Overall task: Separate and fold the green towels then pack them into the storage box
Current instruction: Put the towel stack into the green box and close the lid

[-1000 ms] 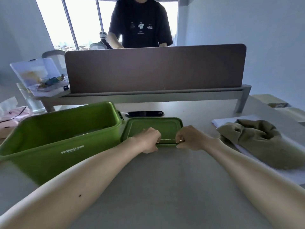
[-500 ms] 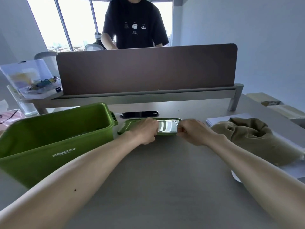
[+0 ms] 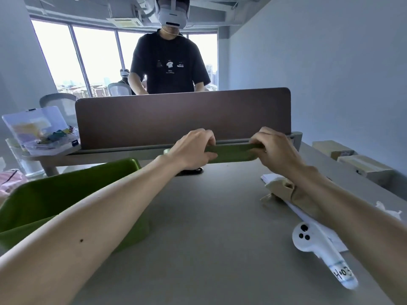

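Both hands hold the green lid point(image 3: 233, 153) of the storage box in the air above the table, seen edge-on. My left hand point(image 3: 193, 148) grips its left part and my right hand point(image 3: 275, 148) grips its right end. The open green storage box point(image 3: 55, 194) stands at the left, partly behind my left forearm. A crumpled olive-green towel point(image 3: 286, 190) lies at the right on white paper, mostly hidden by my right forearm.
A brown desk divider point(image 3: 182, 115) runs across the back, with a person in a black T-shirt point(image 3: 169, 64) standing behind it. A white controller point(image 3: 319, 247) lies at the near right. A clear plastic box point(image 3: 39, 130) sits far left; cardboard boxes point(image 3: 352, 159) far right.
The lid has been lifted off the table and now hangs level in both hands. The head view has tilted upward.
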`<state>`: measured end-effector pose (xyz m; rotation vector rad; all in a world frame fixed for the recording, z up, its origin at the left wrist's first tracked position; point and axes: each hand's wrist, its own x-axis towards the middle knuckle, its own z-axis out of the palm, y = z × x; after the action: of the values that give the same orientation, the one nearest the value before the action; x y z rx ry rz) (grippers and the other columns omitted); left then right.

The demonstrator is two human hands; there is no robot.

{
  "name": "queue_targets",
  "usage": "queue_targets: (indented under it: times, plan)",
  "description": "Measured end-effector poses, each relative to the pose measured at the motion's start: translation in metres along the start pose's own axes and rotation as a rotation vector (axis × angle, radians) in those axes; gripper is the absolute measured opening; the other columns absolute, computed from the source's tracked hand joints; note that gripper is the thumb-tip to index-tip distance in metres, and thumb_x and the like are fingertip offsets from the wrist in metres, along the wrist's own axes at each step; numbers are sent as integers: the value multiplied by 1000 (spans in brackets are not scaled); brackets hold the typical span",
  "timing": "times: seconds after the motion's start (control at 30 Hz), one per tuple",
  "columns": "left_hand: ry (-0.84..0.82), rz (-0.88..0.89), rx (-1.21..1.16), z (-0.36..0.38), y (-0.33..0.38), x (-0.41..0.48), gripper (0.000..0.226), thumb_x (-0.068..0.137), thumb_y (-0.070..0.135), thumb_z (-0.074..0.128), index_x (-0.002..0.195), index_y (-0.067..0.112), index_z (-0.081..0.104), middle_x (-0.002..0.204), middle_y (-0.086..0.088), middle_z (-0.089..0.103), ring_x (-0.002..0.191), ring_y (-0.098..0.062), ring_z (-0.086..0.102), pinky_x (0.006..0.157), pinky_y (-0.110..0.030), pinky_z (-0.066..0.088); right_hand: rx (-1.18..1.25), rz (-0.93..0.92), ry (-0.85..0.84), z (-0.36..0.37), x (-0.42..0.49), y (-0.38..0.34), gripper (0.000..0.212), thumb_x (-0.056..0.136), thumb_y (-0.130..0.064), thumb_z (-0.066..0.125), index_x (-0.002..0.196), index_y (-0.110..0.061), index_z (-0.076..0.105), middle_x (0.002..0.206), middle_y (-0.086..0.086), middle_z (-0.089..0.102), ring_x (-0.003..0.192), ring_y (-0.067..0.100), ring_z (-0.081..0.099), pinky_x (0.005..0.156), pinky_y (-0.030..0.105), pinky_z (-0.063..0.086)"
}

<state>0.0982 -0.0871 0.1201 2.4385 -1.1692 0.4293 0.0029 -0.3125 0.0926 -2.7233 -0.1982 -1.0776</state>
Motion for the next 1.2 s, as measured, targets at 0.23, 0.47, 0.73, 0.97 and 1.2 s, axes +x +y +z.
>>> queue_targets:
  times: [0.23, 0.47, 0.73, 0.97, 1.2]
  plan:
    - [293, -18, 92, -69, -16, -10, 17, 84, 35, 76, 84, 22, 64, 84, 9, 63, 83, -20, 62, 77, -37, 51, 21, 20, 188, -38, 27, -12, 7, 88, -12, 73, 92, -7, 70, 89, -3, 57, 76, 15, 53, 66, 13, 37]
    - [523, -180, -121, -153, -49, -40, 32, 83, 39, 77, 92, 11, 67, 83, 4, 63, 73, -4, 55, 60, -20, 43, 196, 45, 394, -46, 77, -62, 16, 86, -16, 76, 94, -3, 71, 92, 2, 61, 80, 16, 56, 74, 1, 35]
    - [655, -404, -306, -200, -101, -100, 34, 90, 36, 66, 97, 3, 66, 93, -16, 66, 84, -28, 59, 75, -45, 53, 578, 163, 340, -1, 127, -135, 31, 94, -38, 65, 114, -15, 63, 103, -4, 62, 83, 12, 59, 76, 26, 47]
    - [719, -621, -689, -218, -142, -146, 30, 98, 30, 62, 106, 1, 68, 114, -19, 69, 103, -32, 68, 94, -47, 56, 715, 158, -47, 68, 145, -183, 25, 101, -36, 52, 115, -17, 61, 93, -2, 70, 78, 18, 67, 76, 44, 57]
    - [661, -857, -494, -205, -193, -176, 23, 99, 26, 59, 119, 18, 49, 114, -8, 58, 96, -20, 59, 88, -40, 55, 640, 184, -197, 113, 160, -217, 32, 104, -26, 42, 89, -10, 66, 76, 8, 62, 69, 24, 57, 57, 31, 45]
